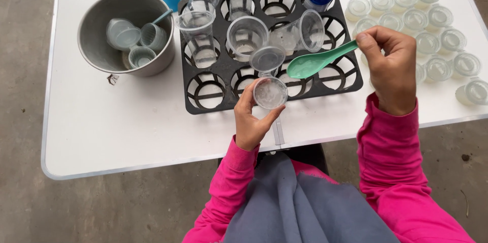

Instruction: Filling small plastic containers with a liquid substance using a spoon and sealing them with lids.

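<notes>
My left hand [250, 121] grips a small clear cup [270, 92], lid hinged open, at centre frame over the black tray [203, 101]. My right hand [389, 67] pinches a green spoon [317, 61]. A metal bowl [96, 29] sits upper left.

A white folding table [127, 136] with rounded corners and a pale metal edge stands on a bare grey concrete floor [101, 207] that is speckled and faintly stained, lit by soft, even daylight that casts only a dim shadow beneath the table's near edge.
</notes>
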